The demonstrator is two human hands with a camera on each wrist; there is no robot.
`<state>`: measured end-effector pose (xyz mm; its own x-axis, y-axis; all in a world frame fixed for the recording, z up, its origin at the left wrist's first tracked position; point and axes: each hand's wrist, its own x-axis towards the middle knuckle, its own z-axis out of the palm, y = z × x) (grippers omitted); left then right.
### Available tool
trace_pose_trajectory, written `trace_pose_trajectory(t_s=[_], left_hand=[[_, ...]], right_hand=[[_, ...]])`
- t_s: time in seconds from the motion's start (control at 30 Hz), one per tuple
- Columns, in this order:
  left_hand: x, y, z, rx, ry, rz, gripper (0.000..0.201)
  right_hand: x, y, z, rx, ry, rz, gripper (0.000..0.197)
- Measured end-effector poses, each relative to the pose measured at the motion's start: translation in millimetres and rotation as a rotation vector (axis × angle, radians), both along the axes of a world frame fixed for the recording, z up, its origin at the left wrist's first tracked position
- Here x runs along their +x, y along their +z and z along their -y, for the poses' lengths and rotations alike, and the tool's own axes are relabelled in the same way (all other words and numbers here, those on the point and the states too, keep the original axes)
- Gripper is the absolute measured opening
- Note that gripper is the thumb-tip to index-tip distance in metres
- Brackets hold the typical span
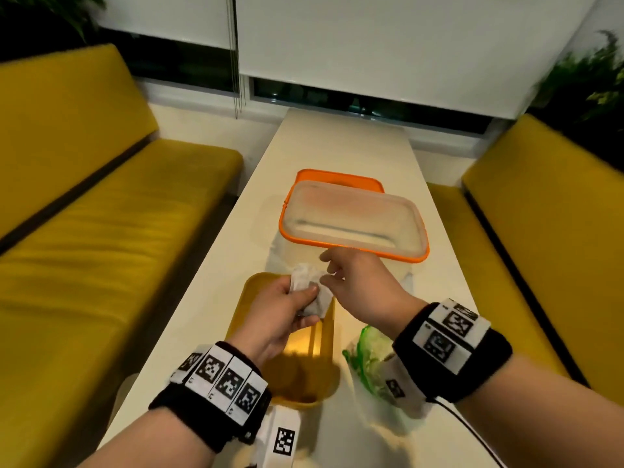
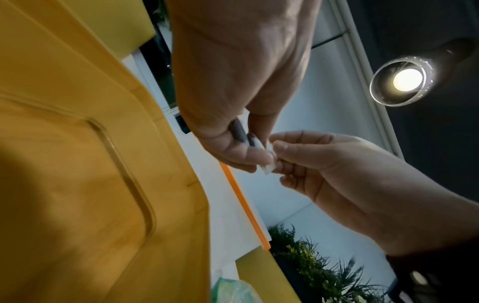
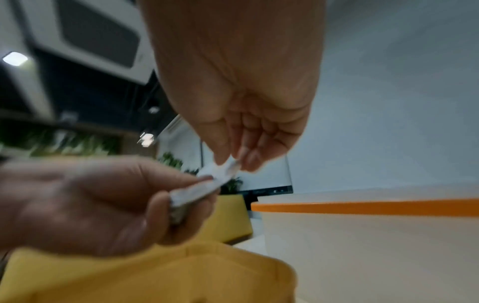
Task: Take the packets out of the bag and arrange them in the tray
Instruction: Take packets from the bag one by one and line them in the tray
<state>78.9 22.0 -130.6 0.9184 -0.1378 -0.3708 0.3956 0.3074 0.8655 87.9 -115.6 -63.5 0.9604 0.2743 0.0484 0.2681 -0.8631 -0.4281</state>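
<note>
A small stack of white packets point(image 1: 309, 288) is held just above the far end of the yellow tray point(image 1: 300, 363). My left hand point(image 1: 297, 305) grips the stack between thumb and curled fingers. My right hand point(image 1: 329, 278) pinches the top packet's near edge with thumb and fingertip. In the left wrist view the packets point(image 2: 261, 147) sit between both hands beside the tray point(image 2: 77, 164). The right wrist view shows the same pinch on the packets point(image 3: 207, 188). A crumpled clear bag point(image 1: 371, 359) with green print lies on the table under my right wrist.
An orange-rimmed container point(image 1: 351, 217) with a translucent lid stands on the table point(image 1: 337, 146) beyond the hands, with thin plastic under its near edge. Yellow benches point(image 1: 101, 231) run along both sides of the narrow table. A cable trails off my right wristband.
</note>
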Motion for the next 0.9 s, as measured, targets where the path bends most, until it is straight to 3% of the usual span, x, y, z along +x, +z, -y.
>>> trace_pose_trajectory(t_s=[0.1,0.27,0.4,0.7,0.83,0.9], left_hand=[[-0.5,1.6,-7.0,0.013,0.026,0.017,0.019],[-2.4,2.5,-26.3,0.019,0.147,0.001,0.012],[-3.6,-2.4,-44.6,0.013,0.244,-0.036,0.015],[-11.1,-0.2,-56.6,0.159,0.212,0.036,0.011],[-14.9,-1.3,-57.2,0.136,0.191,0.007,0.015],[-15.7,-4.0,-57.0,0.125,0.178,-0.02,0.02]], right_hand=[[3.9,0.7,-5.9,-0.012,0.017,0.038,0.02],[12.1,0.5,-7.3,-0.051,-0.007,-0.031,0.022],[22.0,-10.8,-9.1,-0.192,0.016,-0.099,0.022],[32.9,-36.9,-22.5,-0.467,0.032,-0.241,0.023],[33.4,-40.5,-25.7,-0.598,0.083,-0.176,0.035],[33.2,-40.9,-27.2,-0.567,0.077,-0.101,0.036]])
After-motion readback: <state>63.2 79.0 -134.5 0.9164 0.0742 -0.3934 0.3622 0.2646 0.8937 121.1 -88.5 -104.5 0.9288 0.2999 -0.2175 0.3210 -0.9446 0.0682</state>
